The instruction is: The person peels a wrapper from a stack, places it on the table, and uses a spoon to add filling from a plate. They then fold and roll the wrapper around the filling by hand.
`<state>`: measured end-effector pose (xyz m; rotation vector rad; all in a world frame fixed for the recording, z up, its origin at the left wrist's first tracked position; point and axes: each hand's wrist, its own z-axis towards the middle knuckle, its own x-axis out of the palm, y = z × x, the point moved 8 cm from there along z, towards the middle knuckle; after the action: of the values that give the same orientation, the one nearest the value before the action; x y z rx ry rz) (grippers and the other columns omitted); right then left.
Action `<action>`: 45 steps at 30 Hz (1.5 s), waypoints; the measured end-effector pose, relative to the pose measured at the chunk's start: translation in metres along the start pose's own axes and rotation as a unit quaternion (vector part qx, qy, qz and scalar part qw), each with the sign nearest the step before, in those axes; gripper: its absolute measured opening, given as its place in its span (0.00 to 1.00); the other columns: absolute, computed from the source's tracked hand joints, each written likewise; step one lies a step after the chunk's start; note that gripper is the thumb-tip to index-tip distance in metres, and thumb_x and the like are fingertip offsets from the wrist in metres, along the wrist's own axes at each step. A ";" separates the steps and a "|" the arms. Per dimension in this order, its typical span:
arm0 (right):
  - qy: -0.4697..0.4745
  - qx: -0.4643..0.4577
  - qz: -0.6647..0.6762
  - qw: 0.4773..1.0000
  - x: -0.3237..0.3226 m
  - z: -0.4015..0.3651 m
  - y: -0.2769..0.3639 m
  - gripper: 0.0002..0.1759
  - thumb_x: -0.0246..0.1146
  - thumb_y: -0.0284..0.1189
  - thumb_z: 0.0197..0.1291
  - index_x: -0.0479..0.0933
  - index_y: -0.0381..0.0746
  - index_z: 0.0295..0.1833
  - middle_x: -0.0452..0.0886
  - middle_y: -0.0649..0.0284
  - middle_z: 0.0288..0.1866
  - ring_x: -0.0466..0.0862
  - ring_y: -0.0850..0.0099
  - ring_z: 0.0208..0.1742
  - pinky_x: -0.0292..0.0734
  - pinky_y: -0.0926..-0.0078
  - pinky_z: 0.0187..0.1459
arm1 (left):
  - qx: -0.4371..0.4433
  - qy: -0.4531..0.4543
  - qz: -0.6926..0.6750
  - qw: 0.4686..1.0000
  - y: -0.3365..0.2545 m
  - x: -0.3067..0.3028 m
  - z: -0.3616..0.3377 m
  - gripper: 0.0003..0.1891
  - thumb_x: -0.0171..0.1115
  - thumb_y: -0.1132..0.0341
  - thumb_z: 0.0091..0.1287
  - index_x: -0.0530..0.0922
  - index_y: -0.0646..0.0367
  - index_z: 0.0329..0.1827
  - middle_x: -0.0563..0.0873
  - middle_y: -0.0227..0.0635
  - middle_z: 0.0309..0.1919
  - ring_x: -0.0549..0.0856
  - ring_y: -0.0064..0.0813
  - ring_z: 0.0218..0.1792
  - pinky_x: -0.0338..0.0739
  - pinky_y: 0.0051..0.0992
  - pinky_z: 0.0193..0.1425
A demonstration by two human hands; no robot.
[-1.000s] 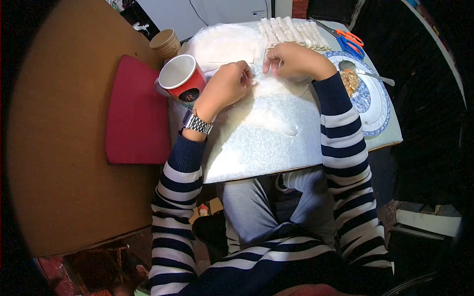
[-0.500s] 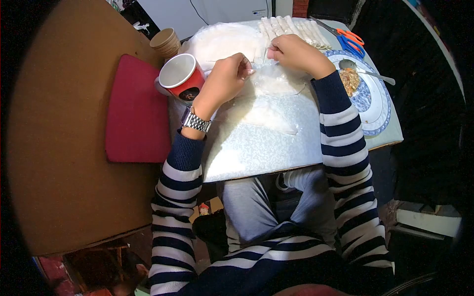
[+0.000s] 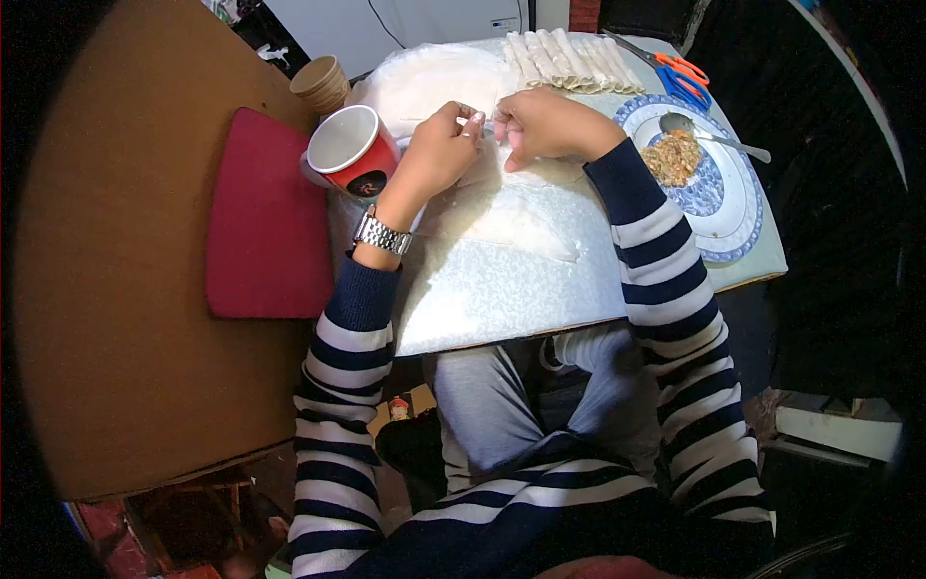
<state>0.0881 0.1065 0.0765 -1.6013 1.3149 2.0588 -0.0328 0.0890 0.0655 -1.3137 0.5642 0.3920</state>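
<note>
Several slim, off-white rolls [image 3: 569,60] lie side by side beyond and to the left of a round blue-and-white patterned plate [image 3: 738,207], apparently finished. Work looks well underway but incomplete: a mound of crumbly, orange-brown filling [image 3: 673,159] sits on the plate beside a metal spoon [image 3: 678,123], while a broad pile of thin, pale sheets [image 3: 434,85] lies well to its left. Nearer than that pile, also left of the plate, thin translucent sheets [image 3: 511,230] lie flat and unrolled on the pale patterned tabletop [image 3: 482,294]. Over them, the left hand [image 3: 442,150] bends its fingers toward the thumb, and the right hand [image 3: 559,125] curls its fingers downward, thumb near the sheet surface. Whether either hand pinches a sheet edge cannot be told.
</note>
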 end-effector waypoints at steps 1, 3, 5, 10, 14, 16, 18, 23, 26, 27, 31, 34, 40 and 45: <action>-0.010 -0.019 -0.001 1.000 0.004 0.003 -0.002 0.25 0.81 0.28 0.36 0.79 0.35 0.43 0.85 0.58 0.35 0.85 0.63 0.39 0.78 0.67 0.41 | 0.000 -0.003 0.003 1.000 0.000 0.000 -0.001 0.16 0.56 0.60 0.74 0.78 0.67 0.50 0.87 0.50 0.32 0.87 0.38 0.32 0.79 0.33 0.41; -0.025 -0.032 -0.002 0.999 0.004 0.002 -0.002 0.26 0.81 0.29 0.36 0.80 0.35 0.44 0.85 0.56 0.37 0.85 0.60 0.41 0.78 0.65 0.43 | 0.004 -0.004 0.010 1.000 -0.001 -0.001 -0.001 0.18 0.55 0.59 0.75 0.76 0.68 0.52 0.87 0.49 0.32 0.87 0.34 0.30 0.79 0.32 0.39; -0.035 -0.018 -0.002 0.999 0.004 0.000 0.003 0.27 0.81 0.30 0.36 0.82 0.36 0.45 0.86 0.52 0.43 0.85 0.57 0.46 0.79 0.63 0.47 | -0.030 0.005 -0.028 0.999 0.000 0.000 -0.002 0.20 0.54 0.56 0.77 0.76 0.67 0.56 0.86 0.44 0.37 0.84 0.28 0.34 0.78 0.27 0.40; -0.018 -0.012 -0.036 0.999 0.001 -0.003 0.014 0.24 0.79 0.30 0.40 0.83 0.36 0.46 0.85 0.54 0.42 0.85 0.56 0.47 0.79 0.64 0.49 | -0.038 0.017 -0.112 0.993 0.003 0.002 0.000 0.23 0.52 0.52 0.78 0.74 0.69 0.53 0.85 0.40 0.30 0.84 0.26 0.26 0.78 0.26 0.32; -0.027 0.013 0.000 1.000 -0.002 -0.007 0.006 0.16 0.74 0.28 0.45 0.84 0.37 0.42 0.85 0.59 0.33 0.85 0.64 0.36 0.79 0.68 0.41 | -0.065 0.011 -0.101 0.993 0.002 -0.002 -0.004 0.28 0.47 0.45 0.78 0.74 0.69 0.53 0.85 0.41 0.32 0.86 0.27 0.29 0.79 0.25 0.31; -0.029 0.027 0.013 0.999 -0.007 -0.003 -0.003 0.15 0.73 0.28 0.47 0.84 0.36 0.43 0.85 0.58 0.33 0.85 0.66 0.34 0.79 0.68 0.41 | -0.088 0.020 -0.118 0.989 0.003 -0.001 -0.004 0.29 0.47 0.45 0.78 0.74 0.70 0.53 0.85 0.43 0.33 0.86 0.28 0.33 0.80 0.25 0.36; -0.058 0.007 0.025 0.998 -0.017 -0.004 -0.005 0.14 0.72 0.28 0.50 0.83 0.36 0.43 0.85 0.58 0.32 0.84 0.70 0.32 0.80 0.69 0.38 | -0.066 0.010 -0.096 0.993 0.001 -0.003 -0.001 0.29 0.48 0.45 0.78 0.74 0.70 0.55 0.85 0.44 0.35 0.86 0.29 0.37 0.80 0.25 0.41; -0.085 0.047 0.198 0.975 -0.035 -0.006 -0.012 0.13 0.69 0.29 0.61 0.81 0.31 0.47 0.84 0.63 0.34 0.84 0.77 0.32 0.81 0.81 0.31 | 0.066 -0.020 -0.107 0.992 -0.027 -0.008 -0.005 0.26 0.52 0.47 0.77 0.75 0.65 0.60 0.85 0.37 0.42 0.82 0.23 0.47 0.75 0.26 0.54; -0.178 0.075 0.355 0.915 -0.051 -0.015 -0.017 0.16 0.67 0.24 0.61 0.79 0.29 0.53 0.84 0.61 0.38 0.85 0.76 0.34 0.84 0.82 0.35 | 0.069 -0.025 -0.165 0.984 -0.023 -0.004 -0.002 0.21 0.63 0.58 0.73 0.74 0.69 0.57 0.87 0.41 0.40 0.85 0.23 0.41 0.77 0.23 0.47; -0.196 0.058 0.392 0.897 -0.054 -0.015 -0.014 0.20 0.66 0.19 0.61 0.75 0.27 0.58 0.84 0.59 0.41 0.87 0.75 0.37 0.86 0.83 0.39 | 0.067 -0.008 -0.185 0.980 -0.023 0.000 -0.003 0.20 0.63 0.60 0.72 0.74 0.69 0.57 0.87 0.40 0.39 0.84 0.22 0.40 0.77 0.22 0.46; -0.207 0.049 0.415 0.885 -0.059 -0.022 -0.016 0.24 0.65 0.18 0.58 0.73 0.27 0.61 0.84 0.57 0.39 0.87 0.74 0.35 0.86 0.83 0.39 | 0.062 0.048 -0.207 0.975 -0.018 0.007 0.000 0.17 0.64 0.63 0.71 0.77 0.68 0.53 0.87 0.34 0.34 0.83 0.18 0.33 0.76 0.19 0.38; -0.117 0.079 0.288 0.947 -0.059 -0.028 -0.022 0.26 0.67 0.18 0.49 0.74 0.26 0.57 0.85 0.53 0.38 0.89 0.69 0.32 0.86 0.77 0.30 | 0.031 0.099 -0.180 0.978 -0.012 0.007 -0.002 0.13 0.64 0.63 0.71 0.79 0.67 0.46 0.86 0.31 0.30 0.82 0.17 0.30 0.75 0.19 0.34; 0.076 0.230 0.152 0.958 -0.031 -0.051 -0.029 0.23 0.70 0.22 0.49 0.76 0.30 0.53 0.85 0.57 0.33 0.88 0.71 0.29 0.82 0.77 0.26 | 0.043 0.134 0.034 0.990 -0.017 0.018 -0.011 0.14 0.65 0.61 0.71 0.83 0.66 0.39 0.84 0.29 0.25 0.79 0.16 0.25 0.74 0.21 0.29; 0.078 0.226 0.018 0.971 -0.027 -0.038 -0.037 0.17 0.74 0.25 0.48 0.81 0.35 0.44 0.85 0.63 0.33 0.85 0.73 0.28 0.81 0.74 0.27 | 0.084 0.088 0.053 0.991 -0.021 0.017 -0.012 0.12 0.69 0.64 0.63 0.82 0.68 0.33 0.85 0.44 0.23 0.84 0.33 0.24 0.77 0.31 0.33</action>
<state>0.1469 0.1082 0.0808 -1.5548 1.7250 1.5196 -0.0090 0.0723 0.0704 -1.1648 0.8010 0.3089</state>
